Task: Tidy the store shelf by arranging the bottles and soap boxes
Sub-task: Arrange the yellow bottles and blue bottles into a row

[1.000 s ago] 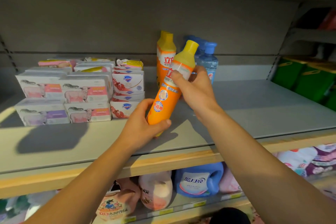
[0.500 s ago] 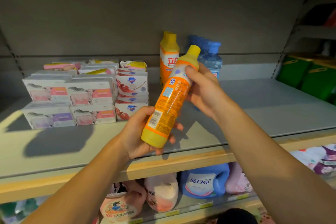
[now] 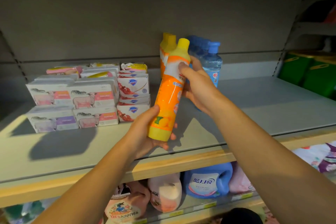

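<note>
An orange bottle (image 3: 168, 94) is held tilted above the shelf (image 3: 263, 107), gripped at its base by the left hand (image 3: 145, 132) and near its neck by the right hand (image 3: 196, 85), both closed around it. Since half a second ago it has been turned, so the fruit picture now faces outward instead of the back label; label-checking before placement seems likely. Just behind the right hand stand a matching orange bottle (image 3: 164, 54) and blue bottles (image 3: 211, 63). Stacked soap boxes (image 3: 91, 96) sit beyond the left hand, crowding that side.
</note>
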Demonstrator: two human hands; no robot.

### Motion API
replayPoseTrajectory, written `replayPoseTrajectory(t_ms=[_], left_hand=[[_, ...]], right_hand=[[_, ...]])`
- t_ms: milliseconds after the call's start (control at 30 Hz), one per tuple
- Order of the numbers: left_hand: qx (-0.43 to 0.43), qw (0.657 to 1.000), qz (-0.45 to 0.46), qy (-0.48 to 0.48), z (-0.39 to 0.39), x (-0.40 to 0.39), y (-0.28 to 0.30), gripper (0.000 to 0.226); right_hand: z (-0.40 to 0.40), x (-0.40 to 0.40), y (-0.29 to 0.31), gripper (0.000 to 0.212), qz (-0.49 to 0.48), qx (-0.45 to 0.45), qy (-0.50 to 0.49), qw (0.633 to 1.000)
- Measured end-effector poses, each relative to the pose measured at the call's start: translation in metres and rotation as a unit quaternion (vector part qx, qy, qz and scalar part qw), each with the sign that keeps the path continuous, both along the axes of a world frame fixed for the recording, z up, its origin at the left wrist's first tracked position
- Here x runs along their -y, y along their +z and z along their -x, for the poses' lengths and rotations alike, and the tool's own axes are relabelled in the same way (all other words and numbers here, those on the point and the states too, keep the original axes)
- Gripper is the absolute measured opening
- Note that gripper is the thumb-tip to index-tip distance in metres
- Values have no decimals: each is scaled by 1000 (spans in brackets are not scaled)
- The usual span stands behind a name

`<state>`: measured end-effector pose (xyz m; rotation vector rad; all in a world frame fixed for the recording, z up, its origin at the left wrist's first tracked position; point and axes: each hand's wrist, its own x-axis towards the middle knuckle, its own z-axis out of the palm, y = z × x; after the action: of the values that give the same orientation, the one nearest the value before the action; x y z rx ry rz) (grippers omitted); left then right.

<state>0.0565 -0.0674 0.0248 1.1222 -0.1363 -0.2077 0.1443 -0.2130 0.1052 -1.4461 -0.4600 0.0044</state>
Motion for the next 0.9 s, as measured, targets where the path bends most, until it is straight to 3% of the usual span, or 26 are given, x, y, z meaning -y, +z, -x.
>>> replayPoseTrajectory(t_ms=[133, 367, 467, 567, 667, 733, 900], left_hand=[[-55, 988, 64, -128, 3, -7, 7, 58], [-76, 986, 58, -137, 2, -7, 5, 63], [-58, 995, 19, -84, 1, -4, 3, 56], [18, 997, -69, 40, 1, 5, 3, 43], [135, 945, -259, 144, 5, 17, 5, 27], [154, 916, -332, 165, 9, 27, 8, 26], [90, 967, -237, 25, 19, 56, 28, 28]], right_hand=[[-1, 2, -6, 38, -54, -45, 27, 997], [3, 6, -9, 45, -36, -71, -8, 997], [7, 10, -13, 48, -14, -60, -18, 998], [13, 16, -26, 53, 4, -40, -39, 998], [23, 19, -37, 56, -11, -34, -90, 995], [26, 26, -42, 56, -48, -61, -118, 990], [23, 68, -51, 34, -135, -144, -192, 961]])
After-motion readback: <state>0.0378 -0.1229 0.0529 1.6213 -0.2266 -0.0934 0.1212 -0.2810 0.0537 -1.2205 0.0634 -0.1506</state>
